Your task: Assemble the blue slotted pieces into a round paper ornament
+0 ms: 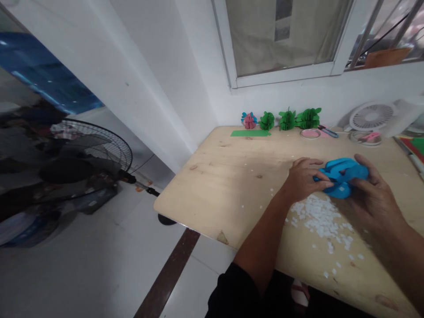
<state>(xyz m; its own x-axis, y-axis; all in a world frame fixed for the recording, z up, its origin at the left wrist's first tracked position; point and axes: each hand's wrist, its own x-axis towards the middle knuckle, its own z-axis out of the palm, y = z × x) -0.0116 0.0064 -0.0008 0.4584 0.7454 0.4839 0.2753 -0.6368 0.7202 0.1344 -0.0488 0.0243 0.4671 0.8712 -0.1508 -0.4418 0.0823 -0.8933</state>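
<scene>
Holding a blue thing [342, 176] from both sides, the left hand [303, 179] and the right hand [374, 194] squeeze their fingers around it just above a pile of white bits [319, 216] on the table [232, 176], with green balls [287, 120] far back by the wall.

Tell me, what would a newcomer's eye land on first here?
First, the bright blue object gripped between the left hand and the right hand, right of centre over the wooden table. Just beneath it lies a heap of white paper scraps. At the table's far edge, by the wall, stands a row of green paper ornaments with a pink paper ornament at its left end.
</scene>
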